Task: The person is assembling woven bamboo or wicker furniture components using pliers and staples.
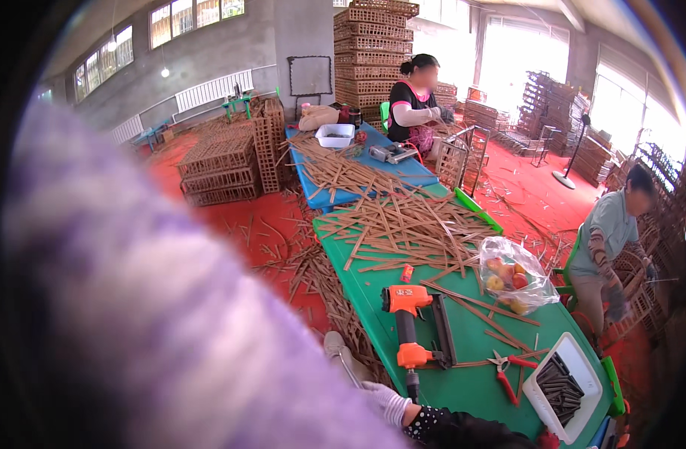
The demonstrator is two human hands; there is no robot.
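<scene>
A blurred purple-and-white knit shape, which looks like my gloved left hand [156, 299], fills the left side close up; its fingers cannot be made out. At the bottom, my right hand [386, 404], in a striped white glove below a dotted black sleeve, looks closed. A thin grey length shows by its fingers, partly hidden behind the blur. Next to it, an orange-and-black nail gun [407, 329] lies on the green table [373, 314]. Red-handled cutters [507, 370] lie further right, beside a white tray [596, 389] of dark nail strips [560, 389].
Brown wooden strips [410, 224] heap over the green table and a blue table [313, 176]. A bag of fruit [516, 277] sits at the right edge. Two people, one beyond [414, 105] and one right [612, 239], sit working. Crates [219, 165] and scraps cover the red floor.
</scene>
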